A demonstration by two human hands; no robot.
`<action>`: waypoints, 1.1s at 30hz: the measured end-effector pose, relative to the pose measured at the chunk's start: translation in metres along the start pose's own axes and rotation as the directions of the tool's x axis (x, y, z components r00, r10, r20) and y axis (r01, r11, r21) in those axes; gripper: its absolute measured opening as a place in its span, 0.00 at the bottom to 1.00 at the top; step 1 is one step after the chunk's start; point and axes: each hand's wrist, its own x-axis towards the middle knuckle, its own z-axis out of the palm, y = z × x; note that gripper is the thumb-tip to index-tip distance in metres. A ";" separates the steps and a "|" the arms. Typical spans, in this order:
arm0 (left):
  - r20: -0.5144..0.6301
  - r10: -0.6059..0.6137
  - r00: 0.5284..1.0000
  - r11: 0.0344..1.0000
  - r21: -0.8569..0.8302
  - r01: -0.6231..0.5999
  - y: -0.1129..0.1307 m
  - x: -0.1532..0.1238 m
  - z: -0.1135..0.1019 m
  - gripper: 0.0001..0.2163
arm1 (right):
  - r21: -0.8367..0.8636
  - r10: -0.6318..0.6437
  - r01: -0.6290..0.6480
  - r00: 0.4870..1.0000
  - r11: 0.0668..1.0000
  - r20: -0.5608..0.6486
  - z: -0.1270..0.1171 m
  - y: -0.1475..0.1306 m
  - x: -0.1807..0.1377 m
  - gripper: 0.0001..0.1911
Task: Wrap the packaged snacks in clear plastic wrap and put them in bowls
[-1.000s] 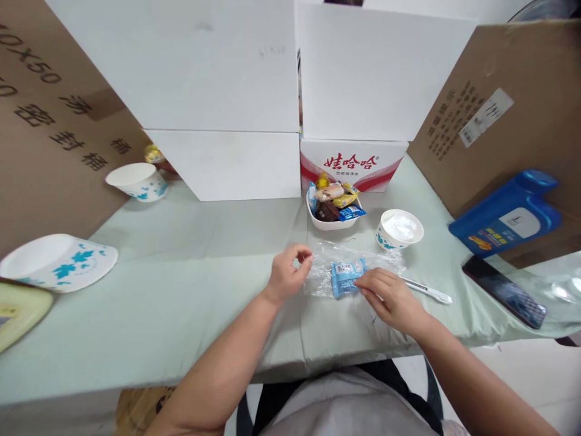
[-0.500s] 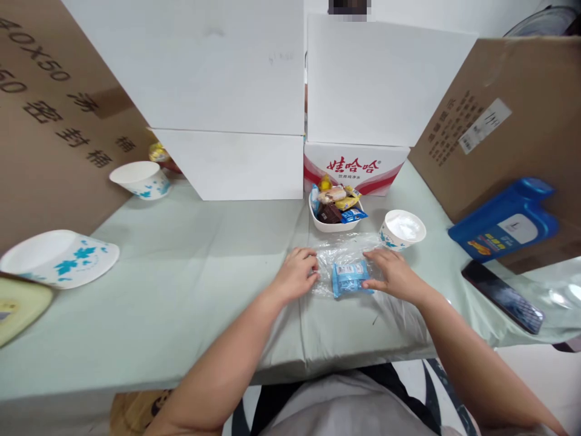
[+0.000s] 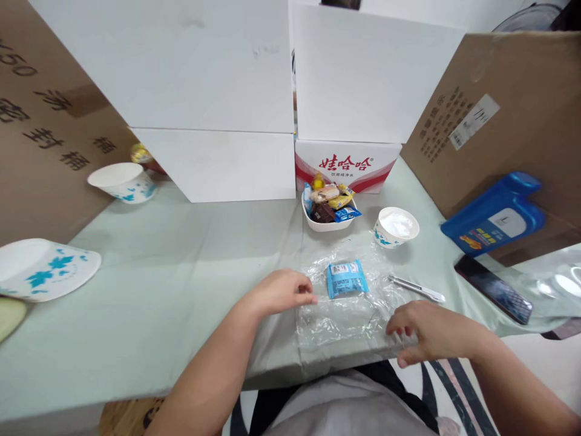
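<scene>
A blue snack packet (image 3: 347, 279) lies face up on a crinkled sheet of clear plastic film (image 3: 336, 324) spread over the table. At the film's left edge is my left hand (image 3: 282, 292), fingers loosely bent and thumb apart, holding nothing. My right hand (image 3: 433, 332) hovers by the film's lower right corner near the table edge, thumb and fingers spread, also holding nothing. Between that hand and a paper cup (image 3: 387, 235) with white contents rests a slim white and grey cutter knife (image 3: 417, 289). Behind the film stands a white bowl (image 3: 329, 226) heaped with wrapped snacks.
White panels (image 3: 213, 163) and a red-and-white carton (image 3: 347, 172) line the back. Brown cardboard (image 3: 508, 115) flanks the right, with a blue bottle (image 3: 494, 215) and a phone (image 3: 493, 290) before it. Paper cups (image 3: 131, 184) sit at left.
My right hand has left the packet and moved down and right; my left hand shifted slightly down and left. The film now lies flatter and nearer me, and the cutter knife shows.
</scene>
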 end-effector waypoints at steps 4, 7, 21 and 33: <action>-0.374 0.108 0.921 0.994 0.028 -0.105 0.003 0.008 0.011 0.09 | -0.003 -0.004 0.004 0.969 1.000 -0.246 -0.002 0.001 0.017 0.13; -0.384 0.220 0.897 0.974 0.140 -0.178 -0.002 0.016 0.024 0.20 | -0.067 -0.127 0.108 0.871 0.992 -0.475 0.001 -0.001 0.051 0.12; -0.254 -0.090 0.963 0.918 0.353 0.179 -0.017 0.022 0.033 0.45 | 0.134 -0.055 0.264 0.603 0.955 -0.796 -0.049 0.020 0.108 0.30; -0.255 -0.079 0.964 0.933 0.321 0.162 -0.019 0.022 0.028 0.42 | 0.431 0.379 0.005 0.470 0.902 -0.797 -0.152 0.058 0.229 0.28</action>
